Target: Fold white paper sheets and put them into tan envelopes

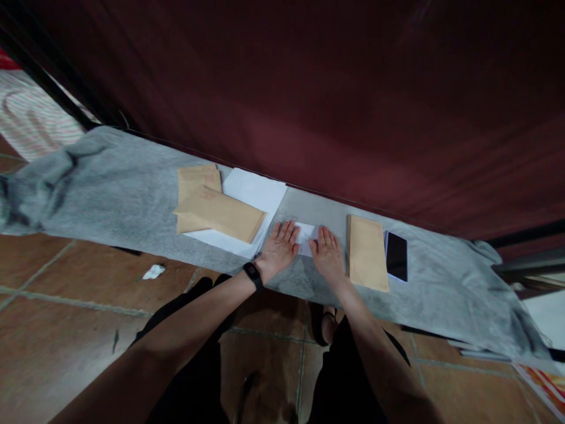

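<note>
A small white folded paper (305, 234) lies on the grey cloth between my hands. My left hand (281, 246) rests flat on its left side, fingers stretched out, with a black band on the wrist. Flat on the paper's right side lies my right hand (327, 253), its fingers also straight. Both hands cover parts of the paper. To the left, brown envelopes (223, 213) overlap one another on top of white sheets (253, 188). Right of my right hand sits a stack of brown envelopes (368, 253).
A phone (396, 257) with a dark screen lies beside the right-hand stack. The grey cloth (128, 194) covers a long narrow surface against a dark red panel (309, 106). A crumpled white tissue (154, 271) is on the tiled floor (88, 330).
</note>
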### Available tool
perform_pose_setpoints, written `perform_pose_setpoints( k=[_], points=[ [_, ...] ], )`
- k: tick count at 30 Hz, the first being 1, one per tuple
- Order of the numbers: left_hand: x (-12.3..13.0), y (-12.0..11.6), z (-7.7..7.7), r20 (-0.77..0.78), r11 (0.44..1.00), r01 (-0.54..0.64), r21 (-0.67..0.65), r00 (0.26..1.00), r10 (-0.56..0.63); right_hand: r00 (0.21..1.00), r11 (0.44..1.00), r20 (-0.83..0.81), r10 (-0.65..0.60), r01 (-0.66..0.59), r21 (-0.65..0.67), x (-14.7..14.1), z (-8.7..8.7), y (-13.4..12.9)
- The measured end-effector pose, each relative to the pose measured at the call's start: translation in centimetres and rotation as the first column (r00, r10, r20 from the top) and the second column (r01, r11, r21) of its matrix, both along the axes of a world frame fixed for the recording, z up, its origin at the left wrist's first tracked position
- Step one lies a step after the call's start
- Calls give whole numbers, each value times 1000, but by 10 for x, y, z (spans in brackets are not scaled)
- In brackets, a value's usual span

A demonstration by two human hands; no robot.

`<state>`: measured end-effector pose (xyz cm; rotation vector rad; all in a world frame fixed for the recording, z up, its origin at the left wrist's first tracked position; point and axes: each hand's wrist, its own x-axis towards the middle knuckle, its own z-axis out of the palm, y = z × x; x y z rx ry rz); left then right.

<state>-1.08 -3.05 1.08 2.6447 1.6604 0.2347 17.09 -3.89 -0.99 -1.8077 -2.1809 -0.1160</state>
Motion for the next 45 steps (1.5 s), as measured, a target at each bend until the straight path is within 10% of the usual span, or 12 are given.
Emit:
perform_pose_setpoints(
  k=[28,45],
  points=[
    [19,2,-6,87,993,120,19,989,-121,999,997,36,26,-23,-80,-4,-3,2],
    [0,6,-12,62,1000,-28,-1,998,28,998,999,47,-44,45,-29,20,-11,0]
  ],
)
